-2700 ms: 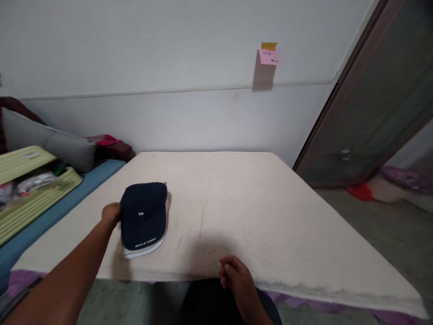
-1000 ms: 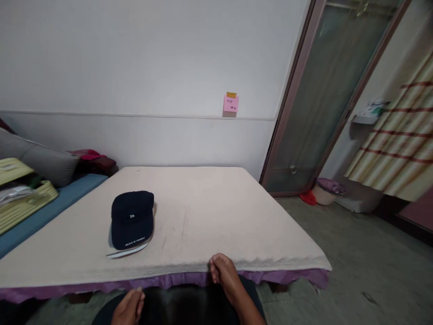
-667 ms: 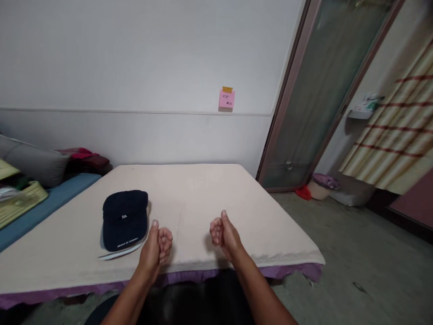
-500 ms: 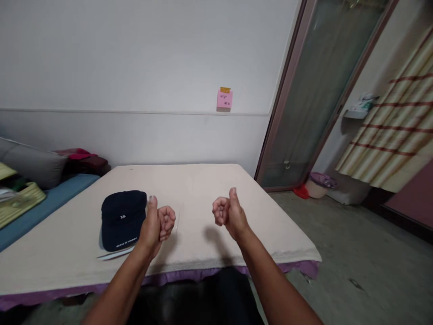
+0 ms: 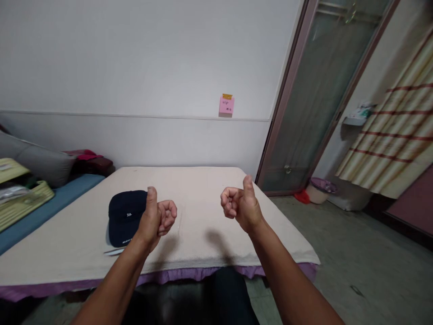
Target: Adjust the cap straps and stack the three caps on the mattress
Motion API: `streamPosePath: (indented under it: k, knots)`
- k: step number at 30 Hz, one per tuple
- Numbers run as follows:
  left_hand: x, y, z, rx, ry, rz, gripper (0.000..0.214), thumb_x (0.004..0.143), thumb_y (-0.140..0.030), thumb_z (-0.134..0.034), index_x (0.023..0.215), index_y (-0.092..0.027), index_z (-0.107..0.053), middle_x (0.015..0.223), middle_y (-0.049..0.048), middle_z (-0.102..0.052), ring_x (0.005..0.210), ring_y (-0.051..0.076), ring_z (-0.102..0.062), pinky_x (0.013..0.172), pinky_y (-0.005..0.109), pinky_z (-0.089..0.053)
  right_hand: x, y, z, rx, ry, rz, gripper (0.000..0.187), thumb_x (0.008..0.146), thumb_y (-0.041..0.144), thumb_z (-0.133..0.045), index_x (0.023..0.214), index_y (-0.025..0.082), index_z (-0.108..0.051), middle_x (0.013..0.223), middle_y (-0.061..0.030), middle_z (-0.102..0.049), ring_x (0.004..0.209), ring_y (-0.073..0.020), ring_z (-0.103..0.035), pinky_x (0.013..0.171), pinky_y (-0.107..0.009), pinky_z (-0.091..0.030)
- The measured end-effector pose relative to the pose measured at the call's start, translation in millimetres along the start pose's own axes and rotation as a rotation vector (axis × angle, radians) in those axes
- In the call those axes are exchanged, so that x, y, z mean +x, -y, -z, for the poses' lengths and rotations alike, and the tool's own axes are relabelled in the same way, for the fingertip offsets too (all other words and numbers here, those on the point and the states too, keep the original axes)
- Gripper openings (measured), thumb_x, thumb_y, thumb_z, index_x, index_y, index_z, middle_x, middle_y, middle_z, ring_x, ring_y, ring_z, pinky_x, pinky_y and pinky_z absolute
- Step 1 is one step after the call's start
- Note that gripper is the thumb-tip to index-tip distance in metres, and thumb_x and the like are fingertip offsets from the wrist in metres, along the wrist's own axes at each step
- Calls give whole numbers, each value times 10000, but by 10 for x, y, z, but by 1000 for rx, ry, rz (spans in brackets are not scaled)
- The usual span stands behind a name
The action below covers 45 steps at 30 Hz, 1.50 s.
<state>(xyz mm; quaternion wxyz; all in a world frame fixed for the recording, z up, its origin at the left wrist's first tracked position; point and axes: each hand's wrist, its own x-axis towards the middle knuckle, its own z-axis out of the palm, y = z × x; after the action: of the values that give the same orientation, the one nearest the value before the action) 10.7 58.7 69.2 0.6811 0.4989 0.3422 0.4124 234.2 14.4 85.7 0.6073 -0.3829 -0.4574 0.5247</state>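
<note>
Both my hands are raised over the cream-covered bed (image 5: 203, 194), each curled into a fist with the thumb pointing up and nothing inside. My left hand (image 5: 156, 220) hovers just right of a navy cap (image 5: 126, 216) and partly hides its right side. The cap lies flat on the bed with its brim toward me, resting on something white whose edge peeks out under the brim. My right hand (image 5: 240, 205) is held in the air above the bed's right half, apart from everything.
A blue mattress (image 5: 50, 203) at the left carries a grey cushion (image 5: 40, 162), a yellow-green basket (image 5: 23, 198) and red cloth (image 5: 89, 158). A pink note (image 5: 226, 105) sticks to the wall. A glass door (image 5: 314, 104), striped curtain (image 5: 395, 135) and a purple bin (image 5: 321, 189) stand at the right.
My left hand let go of the cap and drew back. Both hands then rose from the bed's front edge into thumbs-up fists, climbing higher over the last half second.
</note>
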Motion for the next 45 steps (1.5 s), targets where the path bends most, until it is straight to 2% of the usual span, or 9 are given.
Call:
streamPosePath:
  k: [14, 18, 22, 28, 32, 34, 38, 42, 45]
  knots:
    - [-88, -31, 54, -6, -31, 1, 760, 695, -829, -136, 546, -171, -488, 335, -63, -303, 301, 36, -119, 341, 181, -45, -57, 140, -104, -29, 43, -6, 814, 697, 854, -172, 529, 139, -522, 401, 19, -414, 307, -41, -262, 360, -199, -168]
    - [-46, 102, 113, 79, -136, -73, 544, 794, -664, -376, 549, -183, -436, 357, -85, -279, 319, 38, -154, 349, 168, -84, -30, 8, -69, -103, 27, -8, 726, 770, 775, -240, 557, 143, -527, 407, 29, -414, 318, -45, -282, 364, -196, -190]
    - [28, 488, 345, 90, -293, -61, 399, 800, -498, -498, 565, -185, -420, 387, -89, -302, 327, 40, -209, 355, 155, -127, 69, -507, 85, -313, -65, -45, 414, 799, 521, -492, 621, 149, -535, 461, 38, -466, 357, -56, -368, 375, -186, -240]
    - [13, 1204, 940, 4, -449, 54, 266, 743, -370, -562, 589, -169, -483, 426, -71, -400, 299, 45, -281, 318, 149, -161, 145, -1777, 318, -546, -198, -221, 165, 711, 317, -456, 669, 175, -529, 487, 43, -487, 374, -92, -401, 386, -207, -288]
    - [-35, 1497, 1364, -69, -619, 65, 95, 721, -206, -589, 670, -134, -551, 514, -23, -527, 357, 70, -434, 336, 157, -304, 58, -2415, 404, -687, -292, -245, 149, 706, 257, -416, 581, 202, -476, 478, 25, -486, 456, -129, -463, 477, -235, -334]
    - [-46, 1581, 1554, -105, -717, 48, 28, 712, -125, -591, 727, -124, -568, 585, 6, -589, 420, 86, -516, 381, 169, -387, 22, -2607, 447, -749, -297, -242, 122, 690, 230, -433, 588, 206, -496, 505, 14, -524, 522, -152, -504, 522, -245, -346]
    - [-68, 1661, 1830, -174, -887, 2, 82, 728, -65, -584, 765, -133, -557, 650, 19, -628, 474, 102, -577, 423, 188, -453, 32, -2785, 533, -841, -256, -234, 116, 693, 214, -433, 641, 221, -537, 523, 17, -551, 560, -172, -522, 548, -252, -341]
    - [-101, 1681, 1961, -209, -965, -29, 69, 773, -68, -553, 803, -130, -562, 692, 22, -637, 467, 93, -574, 396, 173, -441, 71, -2824, 603, -926, -215, -218, 121, 693, 251, -438, 647, 226, -546, 547, 11, -576, 560, -175, -535, 543, -253, -358]
    - [-107, 1683, 2008, -208, -984, -40, 54, 787, -84, -556, 815, -127, -572, 716, 24, -640, 470, 92, -578, 387, 170, -443, 82, -2865, 650, -827, -219, -269, 127, 683, 277, -423, 659, 227, -537, 496, 27, -536, 466, -157, -506, 475, -248, -352]
